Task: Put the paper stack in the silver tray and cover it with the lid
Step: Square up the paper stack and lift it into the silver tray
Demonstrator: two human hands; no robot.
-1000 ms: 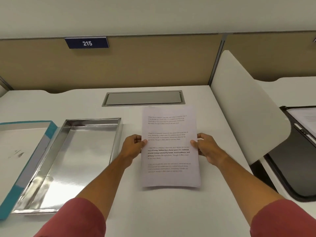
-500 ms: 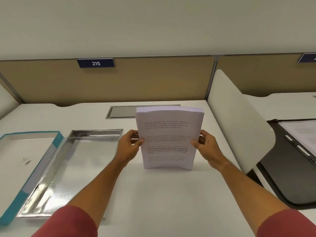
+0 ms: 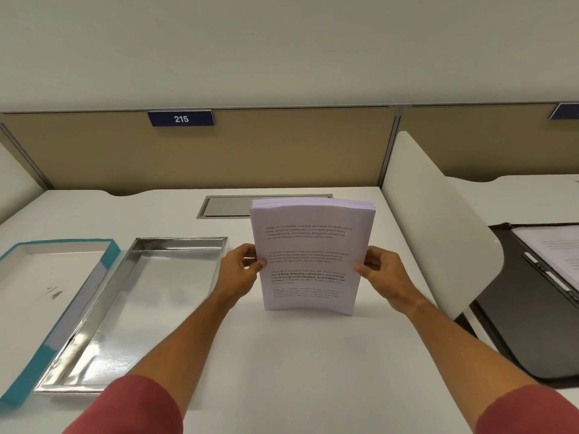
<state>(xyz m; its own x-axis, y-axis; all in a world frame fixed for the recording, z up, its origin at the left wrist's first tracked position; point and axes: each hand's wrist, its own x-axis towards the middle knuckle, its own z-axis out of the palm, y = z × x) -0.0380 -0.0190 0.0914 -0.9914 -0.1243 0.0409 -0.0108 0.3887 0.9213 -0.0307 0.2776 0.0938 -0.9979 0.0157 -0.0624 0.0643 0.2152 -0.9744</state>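
Squaring paper stack upright on bench middle | left hand, right hand pinching its side edges | silver tray waiting at bench's left | advising: tap bottom edge flush, keep grip even.

A dark blue plate on the top edge of the tan partition, at about 11 o'clock from the centre of the view, carries the white number "215". The top sheet of the paper stack, near the centre, bears several short paragraphs of small print; the first opens "Village life is a peaceful, close-knit, and nature-connected way of living", and a bolder paragraph lower down reads in part "way of living. Defined by a slower pace, it is centered around strong community bonds, local traditions". Print on the sheet in the black folder at 3 o'clock is too faint to read.
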